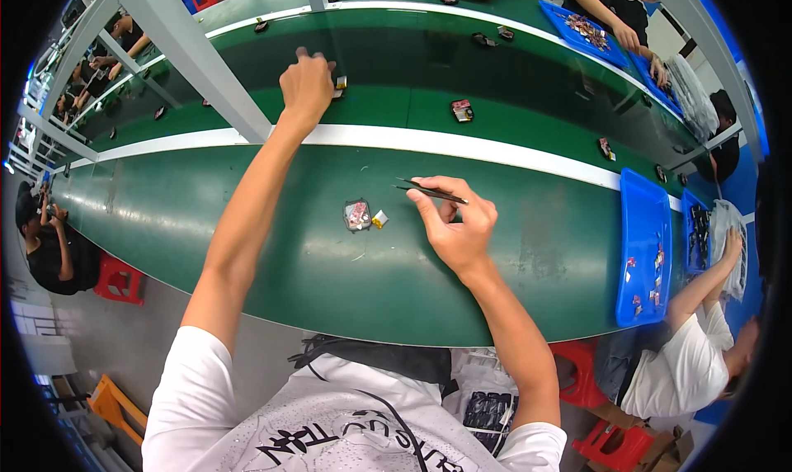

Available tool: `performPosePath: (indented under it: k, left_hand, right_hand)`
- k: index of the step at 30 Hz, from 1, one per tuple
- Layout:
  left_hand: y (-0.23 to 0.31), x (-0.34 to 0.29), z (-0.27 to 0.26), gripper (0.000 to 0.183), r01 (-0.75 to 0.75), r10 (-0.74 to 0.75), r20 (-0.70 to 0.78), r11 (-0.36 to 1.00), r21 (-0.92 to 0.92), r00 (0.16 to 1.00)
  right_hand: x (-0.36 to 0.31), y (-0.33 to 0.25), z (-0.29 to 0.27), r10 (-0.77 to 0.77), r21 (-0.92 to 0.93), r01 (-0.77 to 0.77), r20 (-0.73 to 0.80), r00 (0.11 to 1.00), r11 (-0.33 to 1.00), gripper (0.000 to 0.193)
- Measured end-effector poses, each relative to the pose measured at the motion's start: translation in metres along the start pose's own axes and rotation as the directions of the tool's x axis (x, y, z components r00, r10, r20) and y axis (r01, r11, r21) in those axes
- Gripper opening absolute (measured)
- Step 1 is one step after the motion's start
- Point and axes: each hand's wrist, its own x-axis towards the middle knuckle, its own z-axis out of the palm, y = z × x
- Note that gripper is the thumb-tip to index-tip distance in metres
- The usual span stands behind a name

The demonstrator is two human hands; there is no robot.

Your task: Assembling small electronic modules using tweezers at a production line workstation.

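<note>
My left hand (pixel 307 91) reaches over the rail onto the dark green belt (pixel 379 109). Its fingers are slightly blurred and look apart, beside a small unit with a yellow and white part (pixel 341 82), which the hand partly hides. Over the green table, my right hand (pixel 462 224) is closed around slim black tweezers (pixel 437 193), whose tips point left and stand a little apart with nothing between them. To the left of this hand lies a small black casing (pixel 357 215) with a reddish board inside. Close against it rests a small silver and yellow battery (pixel 379 219).
A white rail (pixel 462 152) separates table from belt, and a grey post (pixel 194 55) rises from it at left. More small units (pixel 462 110) sit on the belt. A blue tray (pixel 643 257) with small parts stands at right, near a co-worker's arm (pixel 701 286).
</note>
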Motion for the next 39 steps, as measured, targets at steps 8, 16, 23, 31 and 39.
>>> performPosePath:
  k: [8,16,23,31,39]
  left_hand:
    - [0.126,0.021,0.007,0.024,0.068,0.393,0.42,0.66,-0.749,0.818]
    - [0.14,0.023,0.041,0.025,-0.101,0.404,0.35,0.765,-0.636,0.845]
    - [0.096,-0.006,-0.007,0.014,0.329,0.283,0.544,0.554,-0.765,0.79]
    - [0.025,-0.11,-0.074,0.024,0.498,0.145,0.565,0.331,-0.801,0.813]
    - [0.019,-0.168,-0.093,0.016,0.435,0.202,0.491,0.267,-0.86,0.847]
  right_hand:
    - [0.0,-0.003,0.0,-0.003,-0.023,0.004,0.048,0.999,1.0,0.019]
    - [0.004,-0.003,0.008,-0.001,-0.023,0.002,0.061,0.998,1.0,0.019]
    - [-0.003,-0.003,0.009,-0.006,-0.029,0.008,0.092,0.996,1.0,0.018]
    - [-0.004,-0.002,0.005,0.216,0.111,-0.228,0.111,0.97,0.967,0.015]
    - [0.013,-0.004,0.0,0.57,0.441,-0.602,0.22,0.792,0.666,0.015]
